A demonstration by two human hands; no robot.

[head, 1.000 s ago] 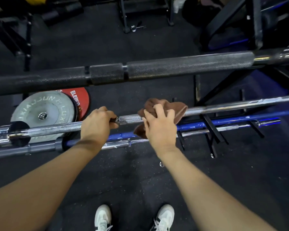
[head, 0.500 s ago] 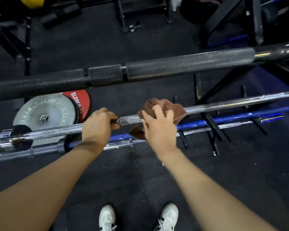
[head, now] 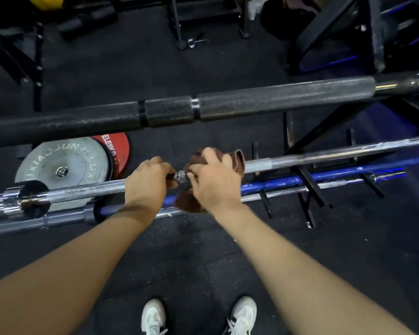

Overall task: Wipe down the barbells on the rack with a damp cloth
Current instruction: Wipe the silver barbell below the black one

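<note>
A silver barbell (head: 312,157) runs across the rack at waist height. My left hand (head: 148,181) grips its knurled shaft from above. Close beside it, my right hand (head: 214,178) holds a brown cloth (head: 237,160) wrapped around the same bar, with a fold of cloth hanging below. A thick black knurled bar (head: 264,102) lies higher and farther away. Below the silver bar sit a blue barbell (head: 300,181) and another silver one (head: 46,220).
A grey weight plate (head: 65,163) and a red plate (head: 120,151) lean on the floor behind the bars at left. Black rack pegs (head: 307,182) stand at right. Dark rubber floor and my white shoes (head: 242,315) are below. A collar clip (head: 196,41) lies farther back.
My right hand has slid the cloth left along the silver bar until it nearly touches my left hand. The left hand has kept its grip.
</note>
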